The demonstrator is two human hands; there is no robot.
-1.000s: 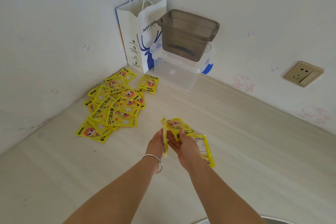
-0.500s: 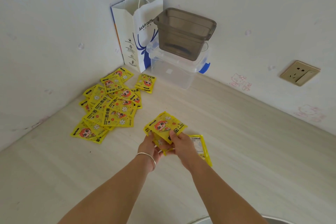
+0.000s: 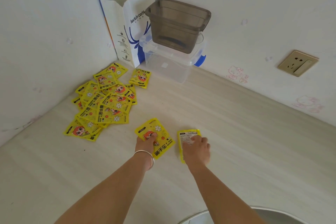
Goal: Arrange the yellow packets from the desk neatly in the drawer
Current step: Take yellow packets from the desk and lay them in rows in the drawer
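Two yellow packets lie flat on the desk (image 3: 236, 132) just in front of the person, apart from the loose heap of packets (image 3: 103, 103) scattered near the corner of the wall. The nearer-left packet (image 3: 160, 138) is face up with its cartoon print showing; the right packet (image 3: 187, 136) is face down, its printed back uppermost. Laid side by side like this, they look like the start of a sorted set, pulled out of the jumble so they can be squared up before going into the drawer. No drawer shows in this view, so the packets all sit on the desk top and none is put away yet.

The left hand (image 3: 145, 143), a bangle on its wrist, rests on the face-up packet with fingers laid down on it, pressing rather than gripping. The right hand (image 3: 197, 148) lies over the face-down packet in much the same way, fingers spread loosely on top. Whether any fingertip is hooked under an edge is hard to tell from above; it appears both hands are flat and open, holding the packets down against the desk.

Against the wall stand a paper bag (image 3: 125, 27), a clear box (image 3: 169, 67) and a grey tub (image 3: 176, 25) stacked on it.
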